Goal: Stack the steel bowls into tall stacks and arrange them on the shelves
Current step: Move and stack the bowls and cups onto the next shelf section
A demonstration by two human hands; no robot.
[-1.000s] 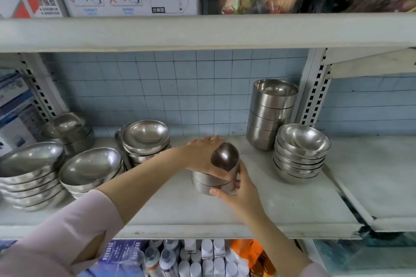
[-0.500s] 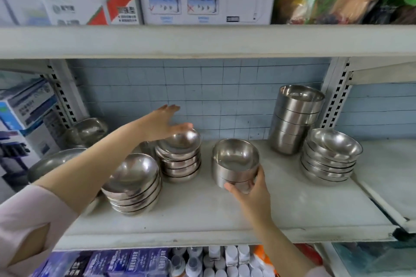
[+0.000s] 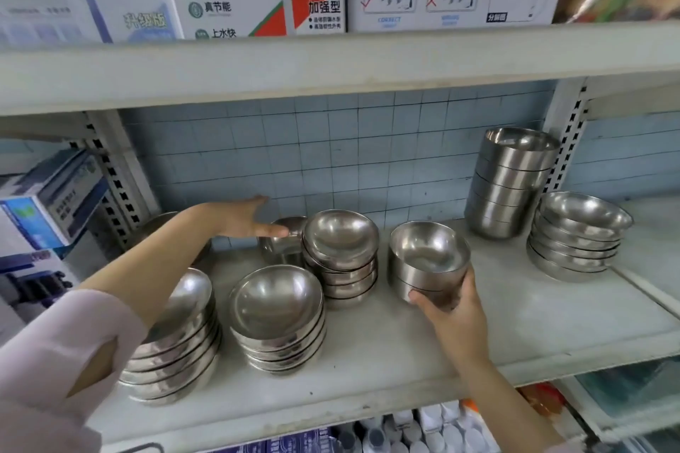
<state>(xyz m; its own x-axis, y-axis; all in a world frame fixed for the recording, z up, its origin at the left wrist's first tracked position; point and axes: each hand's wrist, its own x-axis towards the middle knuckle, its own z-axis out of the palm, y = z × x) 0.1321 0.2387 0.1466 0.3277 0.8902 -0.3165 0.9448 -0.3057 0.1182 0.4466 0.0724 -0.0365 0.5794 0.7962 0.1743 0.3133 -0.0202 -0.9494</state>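
Gripping the short stack of steel bowls [image 3: 428, 261] low on its front wall, the right hand [image 3: 454, 309] curls round it in the middle of the shelf [image 3: 515, 324]. Polished walls likely slip; light, rigid, best held under the rim. Farther back, the left hand [image 3: 243, 219] hovers, fingers straight, holding nothing, just beside a rear bowl [image 3: 281, 243].
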